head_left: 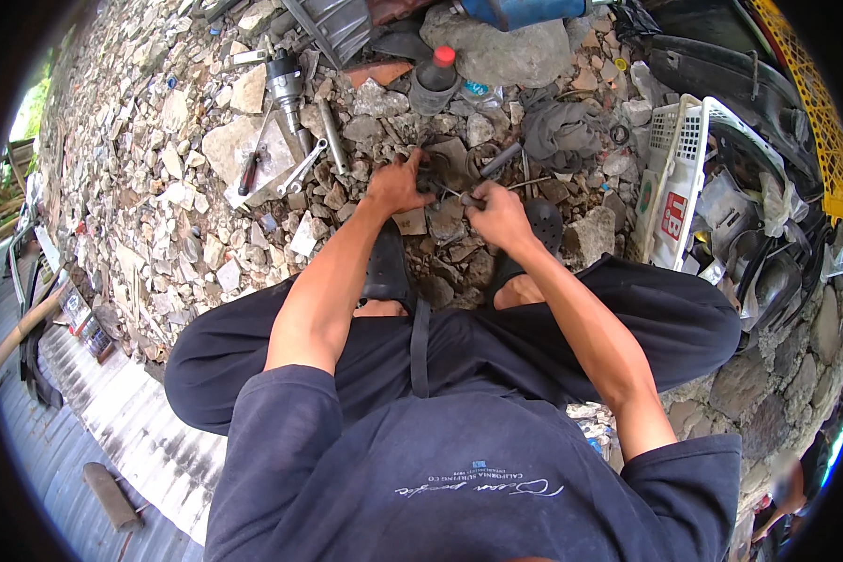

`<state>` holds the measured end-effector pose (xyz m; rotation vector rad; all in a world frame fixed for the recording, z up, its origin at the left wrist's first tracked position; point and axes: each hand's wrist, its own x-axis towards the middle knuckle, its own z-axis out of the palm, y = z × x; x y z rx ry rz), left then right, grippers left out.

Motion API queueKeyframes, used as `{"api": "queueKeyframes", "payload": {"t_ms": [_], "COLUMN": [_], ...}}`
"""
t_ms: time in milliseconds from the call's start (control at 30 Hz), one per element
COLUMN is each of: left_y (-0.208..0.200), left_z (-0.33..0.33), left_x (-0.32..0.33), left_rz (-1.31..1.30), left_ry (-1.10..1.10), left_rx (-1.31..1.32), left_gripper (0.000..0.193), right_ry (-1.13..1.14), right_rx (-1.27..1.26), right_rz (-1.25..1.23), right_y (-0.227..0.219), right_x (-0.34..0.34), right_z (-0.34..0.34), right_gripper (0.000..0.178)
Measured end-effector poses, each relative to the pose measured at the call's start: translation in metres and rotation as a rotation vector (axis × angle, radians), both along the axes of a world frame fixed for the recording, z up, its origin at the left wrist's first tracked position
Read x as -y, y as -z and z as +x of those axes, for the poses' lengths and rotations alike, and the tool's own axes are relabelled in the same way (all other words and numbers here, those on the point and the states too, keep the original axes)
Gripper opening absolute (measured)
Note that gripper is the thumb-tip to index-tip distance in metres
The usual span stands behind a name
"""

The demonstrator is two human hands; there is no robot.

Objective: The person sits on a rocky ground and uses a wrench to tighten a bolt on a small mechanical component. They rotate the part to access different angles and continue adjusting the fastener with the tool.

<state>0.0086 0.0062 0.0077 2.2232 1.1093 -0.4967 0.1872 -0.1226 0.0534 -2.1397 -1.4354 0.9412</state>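
Observation:
My left hand (399, 184) rests its spread thumb and fingers on a dark, greasy-looking metal part (448, 170) low among the stones. My right hand (499, 217) is closed around the short handle of a thin-shafted tool (468, 199), perhaps a screwdriver; its shaft points left at that part. The tool's tip and the part's exact shape are hard to make out. Just beyond my right hand lies a short grey metal rod (502, 160). Left of my left hand are a combination wrench (303, 169), a metal tube (332, 138) and a screwdriver (248, 174) on a flat stone.
A cylindrical metal assembly (284, 89) lies at the far left on rubble. Ahead stand a dark bottle with a red cap (443, 58) and a large rock (506, 49). A grey rag (564, 128) and a white plastic basket (665, 201) are to the right. My clogs flank the work.

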Motion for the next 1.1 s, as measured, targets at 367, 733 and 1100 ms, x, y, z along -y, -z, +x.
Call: {"api": "queueKeyframes", "payload": {"t_ms": [367,733,1100], "left_y": [0.002,0.016,0.009], "left_z": [-0.004,-0.013,-0.009], "left_x": [0.003,0.008,0.005], "left_rz": [0.001,0.071,0.028], "left_ry": [0.029,0.065,0.055], "left_rx": [0.095,0.206,0.188], "left_gripper": [0.063,0.045,0.051], "right_ry": [-0.35,0.788,-0.405], "right_rx": [0.276,-1.197,0.375], "right_rz": [-0.105,-0.791,0.053], "right_y": [-0.027,-0.006,-0.019], "right_x": [0.004,-0.023,0.013], "right_z": [-0.022,0.003,-0.025], "right_gripper": [0.032,0.016,0.024]}}
